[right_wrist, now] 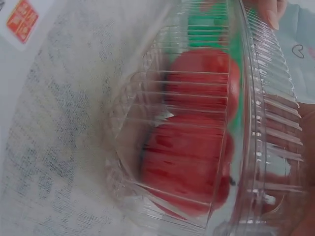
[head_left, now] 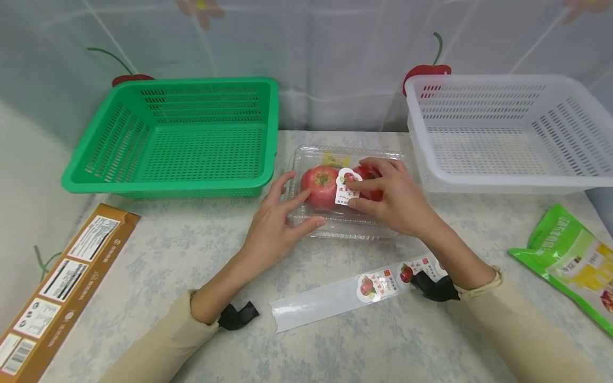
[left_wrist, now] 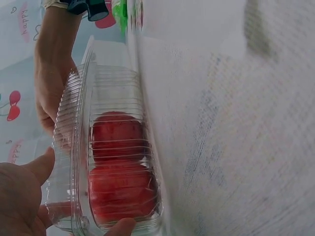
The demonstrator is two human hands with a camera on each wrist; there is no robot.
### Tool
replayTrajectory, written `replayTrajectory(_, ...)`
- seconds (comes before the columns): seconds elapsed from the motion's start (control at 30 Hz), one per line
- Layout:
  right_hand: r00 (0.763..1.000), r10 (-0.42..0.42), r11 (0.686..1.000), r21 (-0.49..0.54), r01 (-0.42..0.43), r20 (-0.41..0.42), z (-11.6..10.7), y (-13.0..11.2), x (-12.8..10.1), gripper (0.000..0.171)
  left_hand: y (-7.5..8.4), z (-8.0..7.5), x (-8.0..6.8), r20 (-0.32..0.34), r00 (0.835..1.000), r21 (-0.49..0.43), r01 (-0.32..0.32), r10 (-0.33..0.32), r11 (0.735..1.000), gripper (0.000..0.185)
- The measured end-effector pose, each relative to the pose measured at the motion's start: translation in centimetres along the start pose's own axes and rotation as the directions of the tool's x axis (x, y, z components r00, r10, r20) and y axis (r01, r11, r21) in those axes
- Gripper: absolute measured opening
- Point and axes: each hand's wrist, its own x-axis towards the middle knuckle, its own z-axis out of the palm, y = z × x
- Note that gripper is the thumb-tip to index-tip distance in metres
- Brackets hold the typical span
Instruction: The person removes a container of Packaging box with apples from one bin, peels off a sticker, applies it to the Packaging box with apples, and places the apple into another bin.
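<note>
A clear plastic clamshell box [head_left: 335, 226] with two red apples [head_left: 319, 186] inside lies at the middle of the table, its lid down. On top of the lid sits a white cloud-topped sticker [head_left: 342, 198] with a fruit picture and red print. My right hand [head_left: 399, 197] reaches in from the right, its index finger and thumb touching the sticker's right part, apart from each other. From the left, my left hand [head_left: 270, 226] rests its spread fingers at the box's left side. Both wrist views show the apples [left_wrist: 120, 189] [right_wrist: 189, 162] through the ribbed wall.
A strip of backing with stickers [head_left: 325, 306] lies in front of the box. Behind to the left stands a green basket [head_left: 170, 187], and to the right a white basket [head_left: 507, 181]. A brown carton [head_left: 88, 266] lies far left, a green bag [head_left: 570, 250] far right.
</note>
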Motion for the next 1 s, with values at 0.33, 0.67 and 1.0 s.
replayTrajectory(0.33,0.972,-0.234,0.97,-0.062,0.234,0.013,-0.1,1.6,-1.1,0.032,0.0,0.0,0.1,0.003,1.0,-0.003,-0.004,0.004,1.0,0.068)
replayTrajectory(0.67,0.894,-0.446,0.895,-0.06,0.443,-0.053,0.4,2.2,-1.5,0.05,0.1,-0.1,-0.3,0.012,1.0,-0.004,0.008,-0.008,1.0,0.069)
replayTrajectory(1.0,0.887,-0.442,0.895,-0.002,0.446,-0.133,0.6,2.1,-1.7,0.051,0.0,0.1,-0.2,0.012,1.0,-0.014,0.012,-0.012,1.0,0.068)
